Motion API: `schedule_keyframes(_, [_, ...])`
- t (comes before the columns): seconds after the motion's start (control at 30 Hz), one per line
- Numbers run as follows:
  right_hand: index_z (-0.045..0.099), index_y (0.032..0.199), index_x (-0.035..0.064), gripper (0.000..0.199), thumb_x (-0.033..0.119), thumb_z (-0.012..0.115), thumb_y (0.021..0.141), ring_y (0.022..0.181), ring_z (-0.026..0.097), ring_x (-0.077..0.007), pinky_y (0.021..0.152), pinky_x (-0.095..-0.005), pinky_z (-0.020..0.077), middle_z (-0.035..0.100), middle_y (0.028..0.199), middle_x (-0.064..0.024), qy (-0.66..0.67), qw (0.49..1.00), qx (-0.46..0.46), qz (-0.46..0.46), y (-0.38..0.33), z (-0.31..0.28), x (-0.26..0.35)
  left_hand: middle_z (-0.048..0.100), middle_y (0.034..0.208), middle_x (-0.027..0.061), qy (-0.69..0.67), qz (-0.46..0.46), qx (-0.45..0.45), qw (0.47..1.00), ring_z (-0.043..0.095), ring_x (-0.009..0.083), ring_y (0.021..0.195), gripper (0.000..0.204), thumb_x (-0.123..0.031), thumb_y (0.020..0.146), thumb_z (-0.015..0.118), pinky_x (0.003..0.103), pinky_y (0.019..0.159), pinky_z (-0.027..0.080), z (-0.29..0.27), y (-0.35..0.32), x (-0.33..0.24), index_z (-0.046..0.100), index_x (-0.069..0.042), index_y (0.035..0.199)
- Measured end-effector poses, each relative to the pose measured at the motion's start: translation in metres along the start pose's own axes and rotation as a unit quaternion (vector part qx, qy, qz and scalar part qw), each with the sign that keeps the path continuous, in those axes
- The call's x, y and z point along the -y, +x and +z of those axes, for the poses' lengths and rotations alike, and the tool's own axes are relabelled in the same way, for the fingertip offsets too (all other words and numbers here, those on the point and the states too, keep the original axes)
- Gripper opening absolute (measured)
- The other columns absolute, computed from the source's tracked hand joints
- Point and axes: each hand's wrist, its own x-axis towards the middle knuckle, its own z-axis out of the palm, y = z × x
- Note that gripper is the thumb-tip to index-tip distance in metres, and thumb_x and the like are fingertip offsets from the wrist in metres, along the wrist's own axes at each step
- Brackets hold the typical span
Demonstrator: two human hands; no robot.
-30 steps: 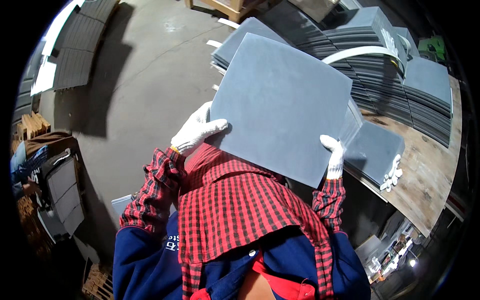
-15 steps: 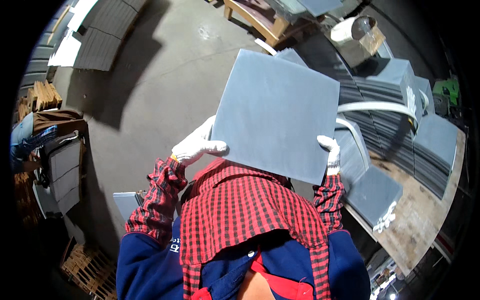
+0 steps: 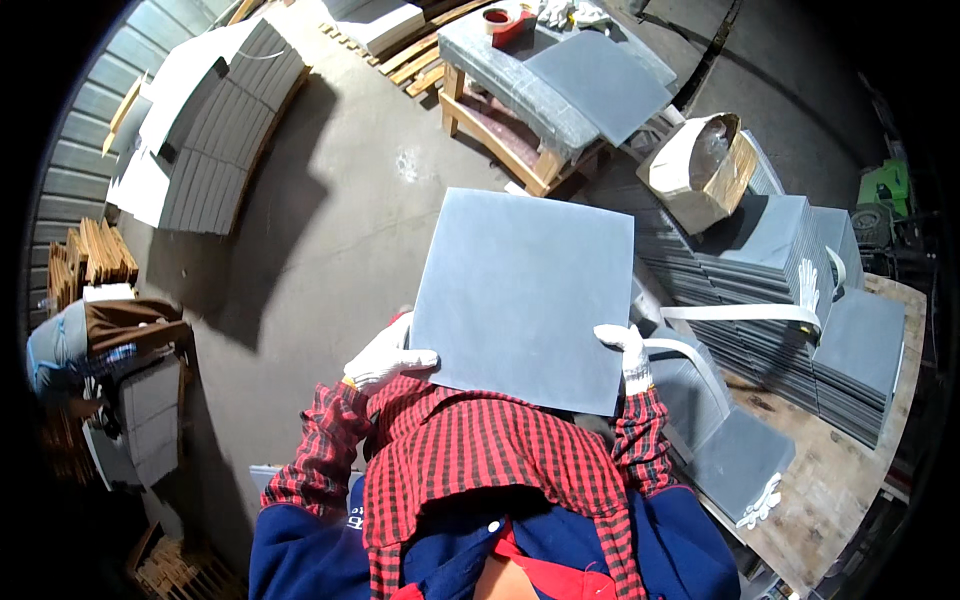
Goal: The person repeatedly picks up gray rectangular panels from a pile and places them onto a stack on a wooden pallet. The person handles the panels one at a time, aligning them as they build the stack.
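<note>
Between my two hands I carry a flat, square blue-grey tile [image 3: 525,295], face up in front of my checked apron. My left hand [image 3: 384,358], in a white knit glove, grips its near left edge with the thumb on top. On the near right edge my right hand [image 3: 627,352], gloved the same way, has its thumb over the face; its other fingers are hidden under the tile. Several stacks of like grey tiles [image 3: 770,340] stand to my right, with white straps [image 3: 745,313] lying across them.
Far ahead is a wooden-legged worktable [image 3: 490,75] bearing a grey slab [image 3: 602,85], tape [image 3: 497,17] and gloves. A cardboard box [image 3: 697,170] sits on the right stacks. White glove [image 3: 762,502] lies near right. Pale slab stacks [image 3: 205,130] stand far left; a person [image 3: 85,345] bends at left.
The tile has come down and turned a little, held in both hands throughout. The view has shifted, so the far worktable and left stacks show more fully.
</note>
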Motion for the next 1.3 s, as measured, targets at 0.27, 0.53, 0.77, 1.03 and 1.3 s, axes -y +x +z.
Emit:
schedule_keyframes(0.27, [0.071,0.106,-0.009,0.048,0.022,0.036,0.101,0.107,0.067,-0.0254,0.102,-0.0346,0.0478,0.073,0.107,-0.0189,0.011,0.992,-0.124,0.015,0.059,0.096,0.076,0.065,0.107,0.0034,0.088,-0.006,-0.119,0.989,0.057,0.0095,0.094,0.046,-0.035,0.096,0.066,0.029,0.087,0.048,-0.105,0.105,-0.046,0.059,0.003,0.121])
schedule_keyframes(0.53, [0.073,0.104,-0.0045,0.031,0.017,0.055,0.089,0.102,0.067,-0.0207,0.093,-0.0327,0.0503,0.074,0.104,-0.0122,0.157,0.963,-0.216,0.048,0.102,0.184,0.085,0.064,0.093,-0.0002,0.149,-0.034,-0.057,0.987,0.055,0.0068,0.083,0.035,-0.033,0.097,0.066,0.025,0.076,0.048,-0.197,0.16,-0.142,0.063,0.0,0.109])
schedule_keyframes(0.77, [0.069,0.108,-0.0026,0.03,0.021,0.06,0.091,0.098,0.065,-0.0188,0.088,-0.0323,0.0521,0.07,0.102,-0.009,0.342,0.878,-0.311,0.125,0.109,0.227,0.114,0.064,0.091,-0.0002,0.176,-0.064,0.022,0.982,0.057,0.0077,0.078,0.035,-0.033,0.097,0.066,0.026,0.071,0.049,-0.212,0.208,-0.188,0.063,-0.001,0.112])
schedule_keyframes(1.03, [0.07,0.107,-0.0018,0.027,0.016,0.052,0.097,0.102,0.066,-0.0183,0.091,-0.0322,0.0528,0.07,0.106,-0.0095,0.206,0.921,-0.326,0.045,0.146,0.194,0.062,0.064,0.092,0.0014,0.198,-0.106,0.039,0.974,0.057,0.0082,0.078,0.036,-0.033,0.098,0.064,0.027,0.07,0.05,-0.182,0.249,-0.232,0.062,0.0,0.112])
schedule_keyframes(1.3, [0.067,0.11,-0.0037,0.035,0.026,0.054,0.096,0.099,0.063,-0.0177,0.089,-0.0315,0.0504,0.068,0.104,-0.0107,0.277,0.923,-0.259,0.064,0.21,0.121,0.118,0.059,0.082,0.0007,0.268,-0.073,-0.058,0.959,0.052,0.009,0.076,0.033,-0.032,0.096,0.065,0.029,0.069,0.046,-0.148,0.293,-0.27,0.063,0.0,0.095])
